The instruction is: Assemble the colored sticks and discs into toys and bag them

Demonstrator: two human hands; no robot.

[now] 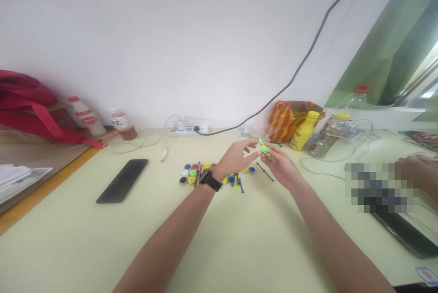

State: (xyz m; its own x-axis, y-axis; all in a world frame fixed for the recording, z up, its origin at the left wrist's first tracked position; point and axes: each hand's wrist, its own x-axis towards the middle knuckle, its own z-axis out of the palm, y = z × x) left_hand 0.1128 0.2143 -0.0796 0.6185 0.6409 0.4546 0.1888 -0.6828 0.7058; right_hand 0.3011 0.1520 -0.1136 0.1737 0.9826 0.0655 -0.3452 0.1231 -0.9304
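My right hand (282, 167) pinches a bright green plastic piece (264, 149), a small round part with a thin arrow-like strip across it. My left hand (236, 158), with a black watch (210, 180) on its wrist, is just left of that piece. Its fingers are apart, and nothing shows in them. Below and behind the left hand lie several small round discs, among them a green disc (193, 173), a white disc (185, 173) and a blue disc (252, 170). Thin coloured arrow strips lie among them. A blue arrow strip (265, 172) rests near my right hand. My left hand hides part of the pile.
A black phone (122, 181) lies at left. Along the wall stand a tea bottle (123, 124), a power strip (188, 128), a striped bag (282, 122) and a yellow bottle (304, 131). Another person's hand (419, 172) is at right, beside a dark device (404, 229). Cables cross the table.
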